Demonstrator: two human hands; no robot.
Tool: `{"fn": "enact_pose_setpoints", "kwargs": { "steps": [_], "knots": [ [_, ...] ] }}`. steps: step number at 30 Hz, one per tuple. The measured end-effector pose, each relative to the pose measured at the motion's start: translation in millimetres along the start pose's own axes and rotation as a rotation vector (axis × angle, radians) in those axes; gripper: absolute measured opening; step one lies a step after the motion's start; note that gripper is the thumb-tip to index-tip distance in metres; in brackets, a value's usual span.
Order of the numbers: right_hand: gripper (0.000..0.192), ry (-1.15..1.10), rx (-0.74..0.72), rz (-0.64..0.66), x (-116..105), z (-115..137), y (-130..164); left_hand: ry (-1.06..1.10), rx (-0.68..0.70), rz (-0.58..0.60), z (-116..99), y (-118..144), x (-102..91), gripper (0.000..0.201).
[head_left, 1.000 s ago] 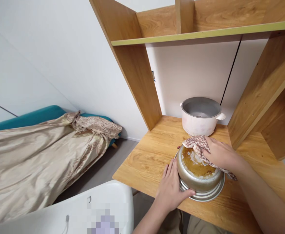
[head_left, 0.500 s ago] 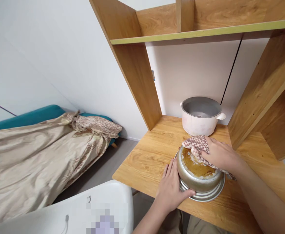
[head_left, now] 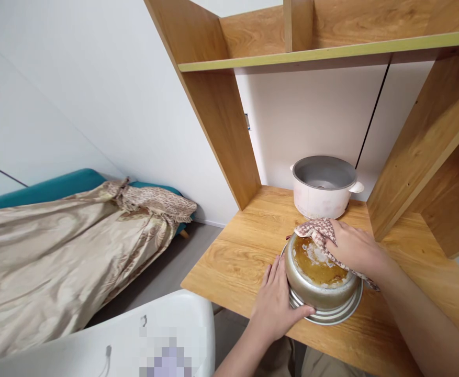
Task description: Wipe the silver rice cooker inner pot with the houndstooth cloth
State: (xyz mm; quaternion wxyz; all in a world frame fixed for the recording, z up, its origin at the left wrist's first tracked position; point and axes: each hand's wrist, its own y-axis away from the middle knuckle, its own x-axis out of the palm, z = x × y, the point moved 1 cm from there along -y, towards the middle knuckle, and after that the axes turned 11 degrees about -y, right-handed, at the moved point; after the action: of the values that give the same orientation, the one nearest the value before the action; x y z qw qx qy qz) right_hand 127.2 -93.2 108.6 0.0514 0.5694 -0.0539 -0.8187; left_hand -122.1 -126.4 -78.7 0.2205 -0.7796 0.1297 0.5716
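Pressing a patterned brown-white cloth [head_left: 320, 230] onto the upturned stained round metal pot [head_left: 318, 273] at lower right, the right hand [head_left: 354, 247] grips it closed; the left hand [head_left: 276, 303], fingers spread, braces the pot's side to steady it.

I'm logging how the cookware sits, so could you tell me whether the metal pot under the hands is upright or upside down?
Upside down: the metal pot shows its stained brown base upward, and its rim rests on the wooden table.

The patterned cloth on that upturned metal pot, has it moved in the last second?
Barely. The cloth under the right hand slid slightly toward the pot's middle, then back; the white cooker behind stays put.
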Motion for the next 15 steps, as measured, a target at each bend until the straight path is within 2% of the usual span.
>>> {"fn": "enact_pose_setpoints", "kwargs": {
  "steps": [7, 13, 15],
  "knots": [
    [0.038, -0.006, -0.005, 0.020, -2.6, -0.6, 3.8, 0.003, 0.009, -0.034, 0.7, 0.4, 1.8, 0.141],
    [0.063, -0.050, -0.033, 0.011, -0.2, -2.5, 3.9, 0.006, 0.004, -0.025, 0.3, 0.5, 0.9, 0.137],
    [0.064, -0.048, -0.032, 0.000, 1.2, -2.0, 2.8, 0.009, 0.002, -0.033, 0.3, 0.5, 1.0, 0.135]
  ]
}}
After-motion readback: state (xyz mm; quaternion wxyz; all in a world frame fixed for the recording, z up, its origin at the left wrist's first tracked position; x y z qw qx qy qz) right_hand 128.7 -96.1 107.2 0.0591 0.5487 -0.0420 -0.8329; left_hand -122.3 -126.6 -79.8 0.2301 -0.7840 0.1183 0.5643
